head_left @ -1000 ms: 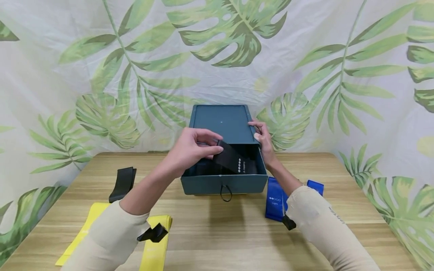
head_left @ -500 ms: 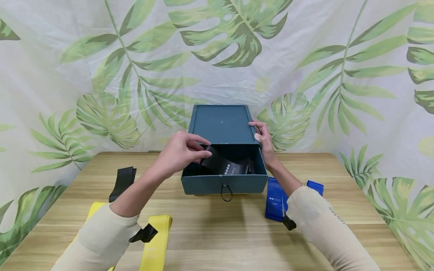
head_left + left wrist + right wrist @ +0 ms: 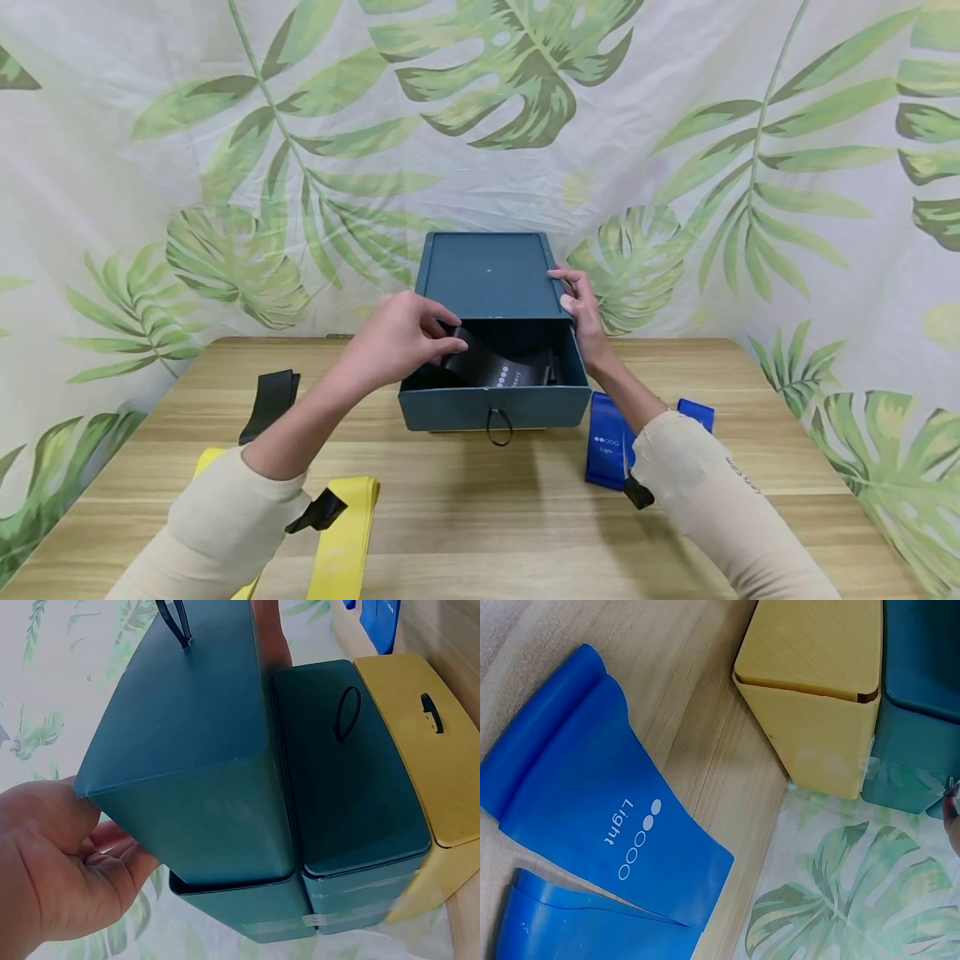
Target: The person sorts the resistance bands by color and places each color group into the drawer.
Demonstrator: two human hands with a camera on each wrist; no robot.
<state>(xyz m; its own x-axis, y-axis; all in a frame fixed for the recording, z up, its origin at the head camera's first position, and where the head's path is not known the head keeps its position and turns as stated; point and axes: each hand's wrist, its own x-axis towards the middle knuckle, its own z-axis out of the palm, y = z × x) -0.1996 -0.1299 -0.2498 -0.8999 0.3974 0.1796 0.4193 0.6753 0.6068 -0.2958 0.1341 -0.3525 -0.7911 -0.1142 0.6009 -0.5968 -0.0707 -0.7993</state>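
Observation:
A teal drawer box (image 3: 487,275) stands on the table with its top drawer (image 3: 495,408) pulled out. My left hand (image 3: 393,337) reaches over the drawer's left side and pinches the end of a black resistance band (image 3: 480,362) between thumb and fingers. The band curves down into the drawer, its white print partly hidden by the drawer front. My right hand (image 3: 583,312) holds the box's upper right edge, fingertips on its top. In the left wrist view, the left hand (image 3: 82,862) shows beside the drawer (image 3: 195,802), which hides its fingertips.
Below the top drawer are another teal drawer (image 3: 352,772) and a yellow one (image 3: 427,750). Blue bands (image 3: 622,780), one marked "Light", lie at the right. Yellow bands (image 3: 345,533) and a folded black band (image 3: 268,404) lie at the left, partly under my left arm.
My left hand has moved left and slightly down, drawing the black resistance band's end toward the drawer's left side. The right hand has stayed on the box.

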